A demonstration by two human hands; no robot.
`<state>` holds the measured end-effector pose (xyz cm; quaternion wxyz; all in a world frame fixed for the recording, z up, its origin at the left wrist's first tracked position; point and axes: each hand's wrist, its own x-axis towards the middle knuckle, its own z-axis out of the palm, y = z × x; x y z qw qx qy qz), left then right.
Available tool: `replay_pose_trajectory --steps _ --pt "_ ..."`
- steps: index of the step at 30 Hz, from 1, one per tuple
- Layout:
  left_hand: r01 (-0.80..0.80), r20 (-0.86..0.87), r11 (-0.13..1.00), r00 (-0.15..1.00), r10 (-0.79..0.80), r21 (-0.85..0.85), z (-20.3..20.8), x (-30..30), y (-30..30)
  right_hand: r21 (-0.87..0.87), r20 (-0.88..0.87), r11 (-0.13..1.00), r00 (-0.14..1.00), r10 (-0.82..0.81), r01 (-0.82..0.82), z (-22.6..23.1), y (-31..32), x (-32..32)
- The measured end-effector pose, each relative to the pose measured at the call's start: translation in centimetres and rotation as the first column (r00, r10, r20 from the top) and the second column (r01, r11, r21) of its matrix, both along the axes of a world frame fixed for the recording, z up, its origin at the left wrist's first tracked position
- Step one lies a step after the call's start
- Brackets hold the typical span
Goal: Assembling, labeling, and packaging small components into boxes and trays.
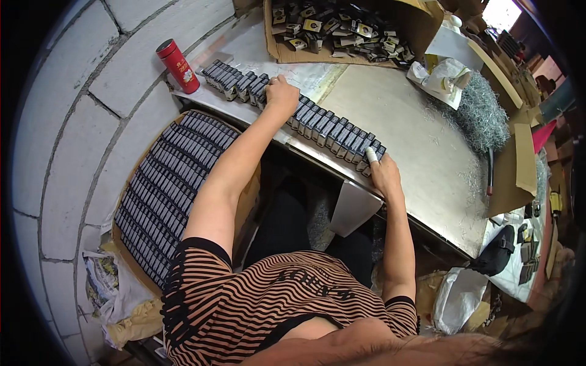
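Seems to be at the lining-up step, with a long row of small black-and-grey boxes (324, 130) along the near edge of the metal surface (421, 140). Covers part of the row toward its left end with the left hand (281, 94), and meets the right end with the right hand (386, 176), a white wrap (371, 155) on one digit. Cannot tell for either grip whether clenched on boxes or merely pressing. Probably calls next for steady pressure from both ends, and for evening out the ragged stretch near the red flask (178, 66)
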<state>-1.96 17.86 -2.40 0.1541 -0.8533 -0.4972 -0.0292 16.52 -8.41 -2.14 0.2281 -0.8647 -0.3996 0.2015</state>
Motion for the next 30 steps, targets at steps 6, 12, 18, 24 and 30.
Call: replay_pose_trajectory --steps 6,12,18,24,30 --pt "-0.044 0.13 0.999 0.99 0.045 -0.014 -0.5 0.2 0.8 0.049 -0.008 0.999 1.0 0.015 -0.015 -1.0 0.1 0.5" --pt "-0.019 0.258 0.961 0.962 0.093 -0.275 0.9 -0.8 1.1 -0.008 -0.014 1.0 1.0 -0.026 0.026 0.3 0.1 1.1" --pt "0.079 0.529 0.947 0.842 0.104 -0.312 -0.2 -0.1 -0.5 0.084 0.053 0.996 0.998 -0.023 0.019 -0.7 0.6 0.3" --pt "0.275 0.959 0.945 0.168 -0.23 0.178 0.2 0.9 -7.5 0.63 0.273 0.775 0.947 -0.166 -0.046 -0.3 -5.1 1.5" --pt "0.604 0.994 0.793 -0.018 0.111 -0.078 -4.6 0.6 -12.2 0.529 0.285 0.849 0.939 -0.195 0.016 -3.5 -10.9 5.0"
